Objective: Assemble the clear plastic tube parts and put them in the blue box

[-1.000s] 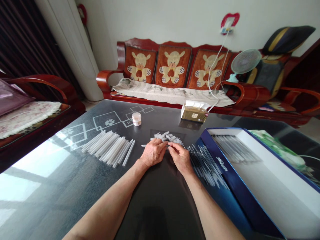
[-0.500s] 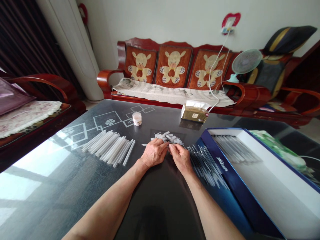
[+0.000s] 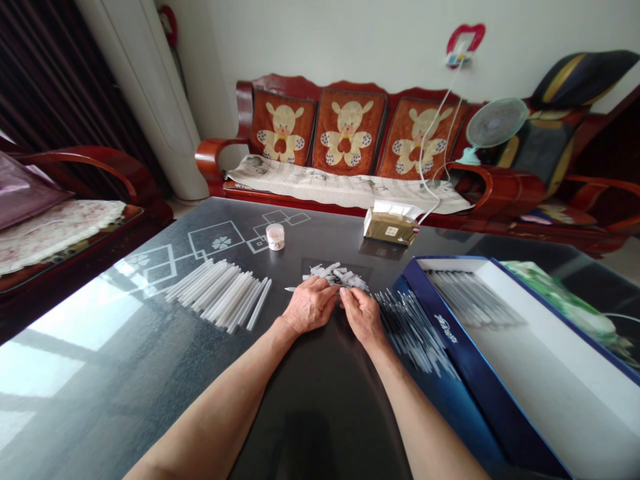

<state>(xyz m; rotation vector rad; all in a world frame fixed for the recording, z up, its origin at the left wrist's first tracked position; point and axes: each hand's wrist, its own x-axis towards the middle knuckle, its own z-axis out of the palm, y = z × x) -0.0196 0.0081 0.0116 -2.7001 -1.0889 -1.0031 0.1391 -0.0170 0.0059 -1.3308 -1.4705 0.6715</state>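
My left hand is closed around a slim pale pen, whose pointed tip sticks out on the left. Against its fingertips, my right hand is closed in a pinch; what lies between that thumb and finger is hidden. Just beyond both hands is a heap of small white and grey pen caps. To the left lie rows of whitish, translucent pen barrels. Thin dark refills are spread beside my right hand, next to the box.
A blue box with a white inside stands at the right, holding a row of pens. Farther back are a small round jar and a tissue box. A green and white bag lies behind the blue box.
Both hands keep the same closed grip at the same spot. The whole view has shifted very slightly; nothing else visibly differs.
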